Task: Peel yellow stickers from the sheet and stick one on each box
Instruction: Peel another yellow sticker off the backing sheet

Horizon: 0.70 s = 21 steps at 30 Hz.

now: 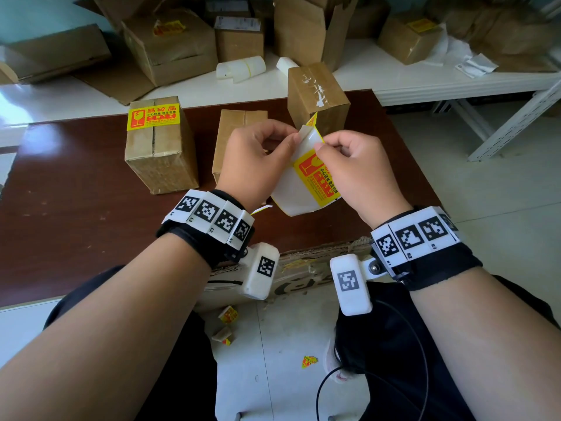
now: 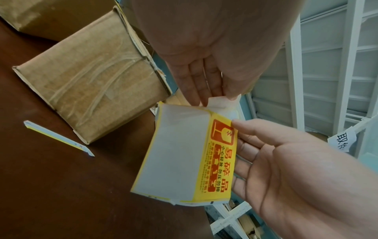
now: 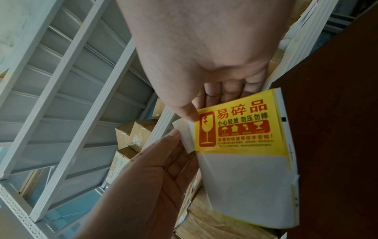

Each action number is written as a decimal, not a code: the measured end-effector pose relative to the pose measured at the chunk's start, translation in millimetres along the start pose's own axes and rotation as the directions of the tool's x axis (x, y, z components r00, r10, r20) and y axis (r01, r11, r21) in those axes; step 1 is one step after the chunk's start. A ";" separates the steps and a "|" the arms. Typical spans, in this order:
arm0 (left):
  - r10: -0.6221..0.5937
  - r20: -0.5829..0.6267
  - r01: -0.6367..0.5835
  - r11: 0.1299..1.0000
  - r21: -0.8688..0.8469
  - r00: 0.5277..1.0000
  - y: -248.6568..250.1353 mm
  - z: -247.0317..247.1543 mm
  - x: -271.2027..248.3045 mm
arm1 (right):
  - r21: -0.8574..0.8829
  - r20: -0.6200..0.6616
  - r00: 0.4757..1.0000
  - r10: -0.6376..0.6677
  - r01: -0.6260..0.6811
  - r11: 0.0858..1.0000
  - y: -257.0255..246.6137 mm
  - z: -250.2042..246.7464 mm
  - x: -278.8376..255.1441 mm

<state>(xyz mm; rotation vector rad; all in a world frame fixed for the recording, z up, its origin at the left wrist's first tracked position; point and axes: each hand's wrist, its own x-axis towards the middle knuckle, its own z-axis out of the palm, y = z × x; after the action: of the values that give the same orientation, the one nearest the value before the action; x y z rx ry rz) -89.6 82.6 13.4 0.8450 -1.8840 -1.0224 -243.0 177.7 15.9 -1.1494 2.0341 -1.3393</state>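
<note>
Head view, item one: sticker sheet [image 1: 299, 189], held in the air between both hands above the brown table [image 1: 76, 214]. Glossy white backing, curled, yellow-edged; one yellow sticker [image 1: 318, 180] on it with red print and a broken-glass symbol, the space beside it bare. Left hand [image 1: 255, 159], fingers curled, pinches the sheet's top corner. Right hand [image 1: 361, 171], fingers curled, pinches the sticker's upper edge, with the thumb on the printed face in the right wrist view.

Item two: three cardboard boxes on the table, taped, matt brown. Left box [image 1: 161, 147] carries a yellow sticker on top. Middle box [image 1: 233, 132] is partly hidden behind the left hand. Right box [image 1: 318, 92] stands upright behind the sheet, white marks on its tape.

Item three: narrow yellow-and-white paper strip [image 2: 59, 139] lying flat on the table near a box.

Item four: white shelf [image 1: 425, 77] beyond, loaded with more cartons and a white roll [image 1: 241, 68].
</note>
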 end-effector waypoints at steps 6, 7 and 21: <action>-0.009 -0.002 0.009 1.000 0.009 1.000 0.8 0.7 -0.3 | -0.044 -0.027 1.000 0.007 -0.009 0.999 2.7 0.1 1.5; -0.009 -0.002 0.009 1.000 0.007 1.000 0.9 0.4 -0.5 | -0.057 -0.032 0.999 0.007 -0.009 0.998 3.0 -0.1 1.4; -0.010 0.032 0.010 1.000 -0.008 0.999 -0.5 2.3 -2.3 | -0.083 -0.010 0.999 0.036 -0.036 0.996 3.6 -0.5 1.9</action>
<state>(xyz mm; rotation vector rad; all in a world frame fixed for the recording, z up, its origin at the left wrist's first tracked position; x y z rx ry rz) -90.5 85.0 11.4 0.8395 -1.9026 -1.0544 -245.9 177.1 13.0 -1.1386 2.1242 -1.2554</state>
